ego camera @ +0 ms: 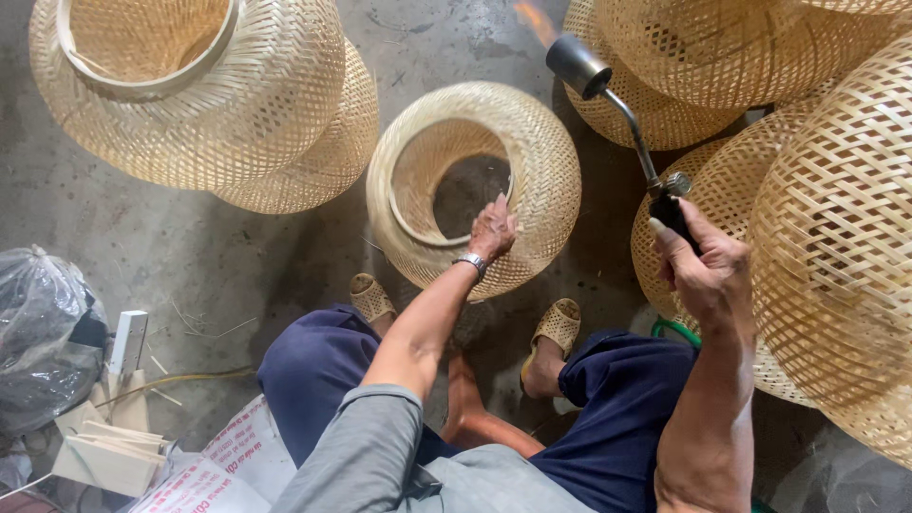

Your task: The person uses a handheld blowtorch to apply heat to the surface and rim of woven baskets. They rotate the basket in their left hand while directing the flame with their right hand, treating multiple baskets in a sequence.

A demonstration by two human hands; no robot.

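Note:
A round woven bamboo lampshade [532, 152] stands tilted on the concrete floor between my feet, its open rim facing me. My left hand [492, 231] grips that inner rim at its lower right side. My right hand [701, 268] holds the black handle of a gas torch [617, 109], raised to the right of the lampshade. The torch's metal nozzle points up and away, and a small orange flame [534, 19] shows at its tip, apart from the lampshade.
Several more woven bamboo lampshades lie stacked at the upper left [190, 95] and along the right side [836, 228]. A black plastic bag [43, 332] and wooden pieces [104, 446] sit at the lower left. A green hose [676, 330] runs by my right knee.

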